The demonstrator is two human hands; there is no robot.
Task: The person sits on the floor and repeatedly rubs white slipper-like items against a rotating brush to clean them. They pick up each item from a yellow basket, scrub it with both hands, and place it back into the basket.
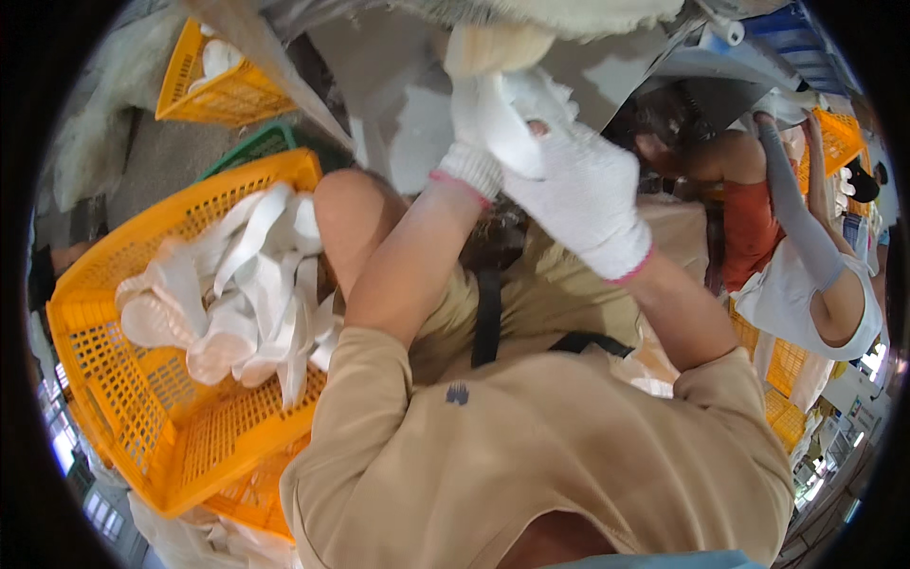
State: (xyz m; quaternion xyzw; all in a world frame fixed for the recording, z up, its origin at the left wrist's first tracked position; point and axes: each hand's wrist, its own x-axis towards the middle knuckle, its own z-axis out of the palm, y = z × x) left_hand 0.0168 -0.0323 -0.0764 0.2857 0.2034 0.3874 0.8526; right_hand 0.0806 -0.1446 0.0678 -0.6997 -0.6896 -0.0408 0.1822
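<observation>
Directly left of the hands, a large orange basket (114, 379), tilted, holds a loose heap of white curved pieces (256, 294), some flat and strip-like, others with rounded ends. Below it sits a second orange basket (261, 498). Farther off, beyond the left hand, stand a green basket (248, 152) and a smaller orange basket (237, 100) with white pieces inside. Well to the right of the hands, near a co-worker (806, 275), is another orange basket (839, 142).

The worker's gloved left hand (474, 114) and gloved right hand (583, 180) together grasp a white shell-like piece (515, 133), right under a pale round pad (498, 49). Its long axis runs away from the worker, leaning slightly left, the far end toward the pad; whether they touch cannot be told.
</observation>
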